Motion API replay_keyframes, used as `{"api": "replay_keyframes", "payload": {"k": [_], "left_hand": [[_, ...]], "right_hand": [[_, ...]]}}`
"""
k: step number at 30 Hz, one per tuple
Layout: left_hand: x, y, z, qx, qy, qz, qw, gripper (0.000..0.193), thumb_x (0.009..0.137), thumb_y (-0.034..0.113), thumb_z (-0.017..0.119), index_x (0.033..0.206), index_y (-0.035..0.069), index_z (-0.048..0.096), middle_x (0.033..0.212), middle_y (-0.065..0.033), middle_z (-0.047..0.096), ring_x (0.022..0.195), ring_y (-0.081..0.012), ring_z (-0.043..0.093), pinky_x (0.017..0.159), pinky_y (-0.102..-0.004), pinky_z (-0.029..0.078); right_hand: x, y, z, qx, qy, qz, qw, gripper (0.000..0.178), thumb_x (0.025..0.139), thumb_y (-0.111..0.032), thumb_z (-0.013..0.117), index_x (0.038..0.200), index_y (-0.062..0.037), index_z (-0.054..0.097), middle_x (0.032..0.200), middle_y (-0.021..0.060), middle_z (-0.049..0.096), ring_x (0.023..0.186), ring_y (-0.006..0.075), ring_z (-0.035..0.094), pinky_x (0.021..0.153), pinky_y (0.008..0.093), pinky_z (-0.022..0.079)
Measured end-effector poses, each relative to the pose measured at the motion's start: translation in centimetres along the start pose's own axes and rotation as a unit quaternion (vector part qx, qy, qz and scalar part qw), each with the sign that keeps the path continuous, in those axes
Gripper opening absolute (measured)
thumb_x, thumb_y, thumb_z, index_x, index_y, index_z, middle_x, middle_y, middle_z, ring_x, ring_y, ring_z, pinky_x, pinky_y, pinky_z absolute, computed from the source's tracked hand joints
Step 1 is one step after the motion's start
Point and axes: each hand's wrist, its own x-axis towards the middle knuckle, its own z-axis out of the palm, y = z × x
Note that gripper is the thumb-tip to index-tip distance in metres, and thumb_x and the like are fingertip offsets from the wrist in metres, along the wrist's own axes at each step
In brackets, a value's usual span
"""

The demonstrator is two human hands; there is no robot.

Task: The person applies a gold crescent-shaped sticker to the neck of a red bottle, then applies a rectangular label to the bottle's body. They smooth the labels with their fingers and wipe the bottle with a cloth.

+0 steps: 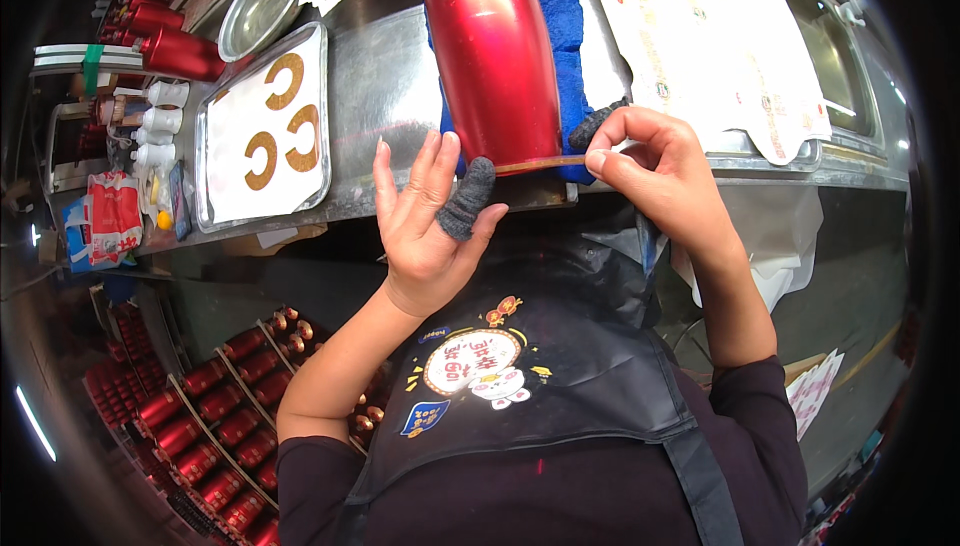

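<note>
A glossy red bottle (pixel 490 56) lies on a folded blue towel (pixel 567 31), its near end toward me. Along that near end runs a thin brownish-gold strip (pixel 545 163), its right end sticking out past the bottle. My right hand (pixel 665 171) pinches this end between thumb and a finger; its index finger wears a grey fabric finger cover (pixel 597 124). My left hand (pixel 425 216) is open, fingers spread, at the left of the bottle's near end. A second grey finger cover (pixel 467 201) sits on its index finger, close to the strip's left end.
On the left, a metal tray (pixel 203 186) holds a white sheet with C-shaped gold pieces (pixel 262 161). Behind it stand a metal bowl (pixel 222 41) and more red bottles (pixel 185 54). Printed paper (pixel 700 36) covers the bench at right. Racked red bottles (pixel 220 406) stand below left.
</note>
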Motion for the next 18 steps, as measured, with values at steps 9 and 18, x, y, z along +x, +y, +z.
{"api": "replay_keyframes", "payload": {"k": [9,18], "left_hand": [[3.4,1.6,-0.8,0.087,-0.005,0.077,0.993,0.039,0.069,0.003,0.082,0.107,0.012,0.077,0.139,-0.0218,0.059,0.126,-0.0419,0.058,0.112,-0.0653,0.025],[4.7,1.1,1.0,-0.015,0.049,-0.010,0.999,0.067,0.065,0.017,0.088,0.127,0.002,0.067,0.143,-0.0196,0.056,0.136,-0.0367,0.051,0.112,-0.0635,0.031]], "right_hand": [[0.6,0.7,0.2,-0.013,0.001,-0.006,1.000,0.011,0.090,-0.011,0.069,0.085,-0.0028,0.064,0.080,-0.0055,0.059,0.070,-0.0010,0.049,0.061,0.0164,0.037],[0.7,0.6,1.1,-0.053,0.010,-0.008,0.998,0.011,0.090,-0.012,0.071,0.087,-0.0017,0.067,0.081,-0.0051,0.058,0.067,-0.0017,0.047,0.058,0.0167,0.035]]}}
